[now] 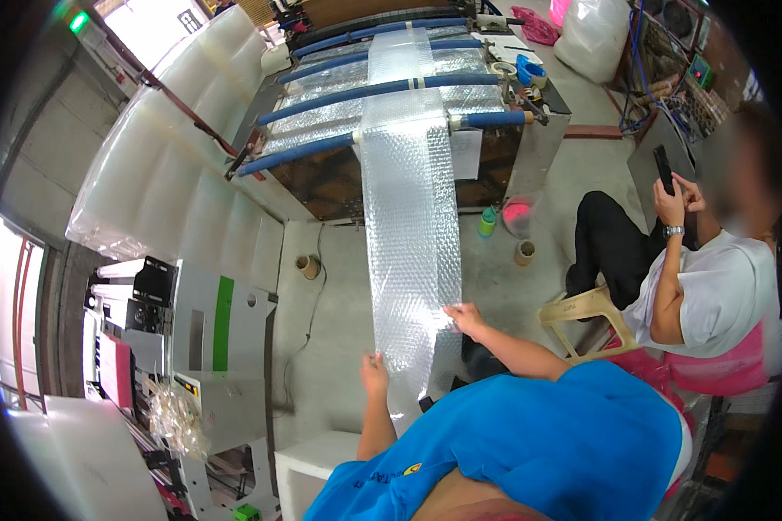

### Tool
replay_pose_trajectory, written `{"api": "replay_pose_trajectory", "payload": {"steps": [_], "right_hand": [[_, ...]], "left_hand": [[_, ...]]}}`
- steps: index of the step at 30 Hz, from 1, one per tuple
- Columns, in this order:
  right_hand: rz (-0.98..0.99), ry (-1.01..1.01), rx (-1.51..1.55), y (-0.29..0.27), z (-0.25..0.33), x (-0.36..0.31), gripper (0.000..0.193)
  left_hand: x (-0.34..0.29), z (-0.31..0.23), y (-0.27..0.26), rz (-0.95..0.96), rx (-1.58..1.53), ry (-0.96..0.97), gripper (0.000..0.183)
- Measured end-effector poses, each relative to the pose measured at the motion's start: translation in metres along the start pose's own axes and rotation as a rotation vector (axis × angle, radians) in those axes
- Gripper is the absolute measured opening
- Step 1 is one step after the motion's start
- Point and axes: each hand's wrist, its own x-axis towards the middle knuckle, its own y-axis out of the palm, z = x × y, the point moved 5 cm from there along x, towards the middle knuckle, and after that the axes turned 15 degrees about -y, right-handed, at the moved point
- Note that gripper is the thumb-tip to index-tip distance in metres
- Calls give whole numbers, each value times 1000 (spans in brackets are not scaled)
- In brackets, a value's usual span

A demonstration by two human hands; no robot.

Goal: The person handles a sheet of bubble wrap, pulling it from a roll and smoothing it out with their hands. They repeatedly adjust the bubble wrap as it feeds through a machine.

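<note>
A long strip of bubble wrap [411, 217] runs down from a big machine [391, 130] toward the person. It goes over blue rollers [365, 91] on top of the machine, then hangs down across the floor [321, 347] side.

The left hand [374, 376] holds the left edge of the strip near its low end. Its grip is closed on the wrap. The right hand [465, 318] holds the right edge, a bit higher up. Its fingers are pinched on the wrap too. The strip is stretched flat between the two hands.

The person wears a blue shirt [530, 443].

To the right, another person sits on a tan stool [586, 317]. That person wears a white shirt and holds a dark phone [664, 168] up in both hands.

On the floor near the machine stand two tape rolls [308, 266], one on the left of the strip and one on the right. A small green bottle [487, 222] stands by the machine. A grey and green machine [208, 347] is at the left. Clear plastic bags [174, 165] are stacked behind it.
</note>
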Motion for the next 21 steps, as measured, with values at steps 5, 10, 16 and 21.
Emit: {"api": "replay_pose_trajectory", "payload": {"steps": [5,10,16,21], "right_hand": [[-44,1,44,-14,5,48,34],[-39,-23,138,-30,23,106,27],[-65,-53,198,-48,62,163,27],[-92,-120,293,-54,113,191,28]], "left_hand": [[27,-45,9,10,118,-35,34],[62,-89,34,-32,116,-65,41],[97,-142,42,-41,120,-115,53],[129,-171,45,28,-135,-125,58]]}}
